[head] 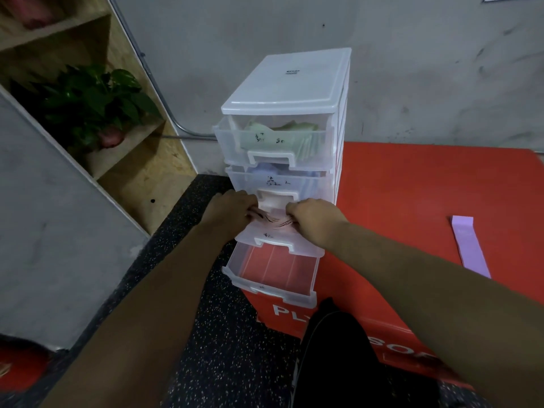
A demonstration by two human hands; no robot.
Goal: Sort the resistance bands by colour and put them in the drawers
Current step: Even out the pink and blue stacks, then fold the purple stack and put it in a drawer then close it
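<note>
A single head-worn wide-angle view looks forward and steeply down, near the drawer unit (288, 81) at 12 o'clock, with the red mat (412, 187) toward 3 o'clock.

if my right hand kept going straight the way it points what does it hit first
Likely the front of the second drawer, beyond the pink band the right hand pinches over the open third drawer; depth is unclear, so it might slide in beneath it.

The left hand (232, 210) and the right hand (312, 219) each grip one end of a pink band (272, 220) over the open third drawer (276, 242) of a clear drawer unit (288, 81). A purple band (468, 245) lies flat on the red box (412, 201), well apart.
</note>
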